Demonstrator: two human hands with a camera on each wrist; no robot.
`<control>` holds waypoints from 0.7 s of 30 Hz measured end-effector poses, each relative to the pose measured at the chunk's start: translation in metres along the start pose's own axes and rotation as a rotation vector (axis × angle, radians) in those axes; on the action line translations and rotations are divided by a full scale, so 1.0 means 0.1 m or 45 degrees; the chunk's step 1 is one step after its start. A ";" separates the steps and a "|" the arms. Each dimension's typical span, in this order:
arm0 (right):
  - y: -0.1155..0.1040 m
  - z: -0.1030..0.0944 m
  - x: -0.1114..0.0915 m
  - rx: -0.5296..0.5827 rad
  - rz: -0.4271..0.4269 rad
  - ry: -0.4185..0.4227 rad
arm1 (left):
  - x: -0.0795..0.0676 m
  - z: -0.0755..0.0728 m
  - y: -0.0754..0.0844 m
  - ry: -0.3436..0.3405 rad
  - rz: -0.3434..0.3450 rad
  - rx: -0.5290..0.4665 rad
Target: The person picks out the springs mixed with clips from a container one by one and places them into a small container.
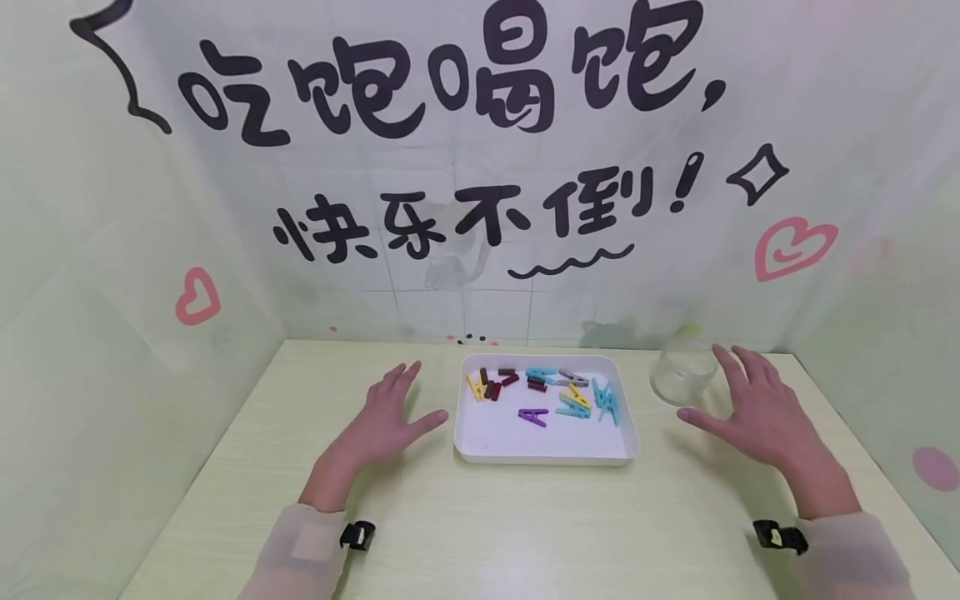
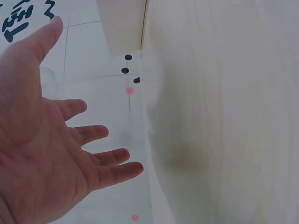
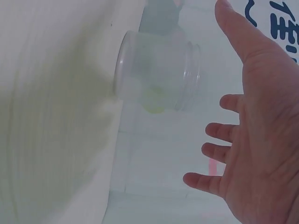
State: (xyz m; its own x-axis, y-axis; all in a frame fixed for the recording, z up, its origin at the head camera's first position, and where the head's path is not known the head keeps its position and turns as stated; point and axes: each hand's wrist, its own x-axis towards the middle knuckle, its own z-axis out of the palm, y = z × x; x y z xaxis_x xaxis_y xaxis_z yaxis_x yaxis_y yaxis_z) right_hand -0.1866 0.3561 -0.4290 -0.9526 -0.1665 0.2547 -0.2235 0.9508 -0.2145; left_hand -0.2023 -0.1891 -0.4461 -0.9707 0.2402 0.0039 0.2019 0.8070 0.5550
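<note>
ok so the left hand (image 1: 382, 427) has its fingers (image 2: 119, 173) loose and spread with nothing in them, and the right hand (image 1: 765, 417) is the same deal. The white tray (image 1: 502, 442) sits on the tabletop (image 1: 540, 533) between both sets of fingers, a bit closer to the left thumb, holding colourful clips (image 1: 534, 412) plus little dark red and brown pieces (image 1: 496, 392). Clear jar (image 1: 681, 379) stands upright just beside the right fingers
</note>
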 end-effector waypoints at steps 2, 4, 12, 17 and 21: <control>-0.05 -0.01 0.03 0.010 -0.016 0.012 | 0.01 0.01 0.01 -0.008 -0.005 -0.023; -0.11 -0.01 0.07 0.023 -0.032 0.019 | 0.02 0.02 0.02 -0.013 0.000 -0.048; -0.33 0.00 0.21 0.079 -0.092 0.021 | 0.07 0.07 0.08 -0.012 0.041 -0.162; -0.46 0.03 0.29 0.146 -0.101 -0.010 | 0.08 0.11 0.10 -0.035 0.054 -0.251; -0.56 0.06 0.35 0.219 -0.112 -0.036 | 0.10 0.16 0.08 -0.042 0.050 -0.347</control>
State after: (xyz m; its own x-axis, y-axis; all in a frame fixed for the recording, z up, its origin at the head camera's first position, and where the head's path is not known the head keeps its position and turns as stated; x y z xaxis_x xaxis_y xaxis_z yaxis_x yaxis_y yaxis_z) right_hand -0.2089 0.2955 -0.4135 -0.9328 -0.2565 0.2532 -0.3357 0.8739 -0.3515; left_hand -0.2080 -0.1719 -0.4546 -0.9572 0.2894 0.0050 0.1923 0.6230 0.7582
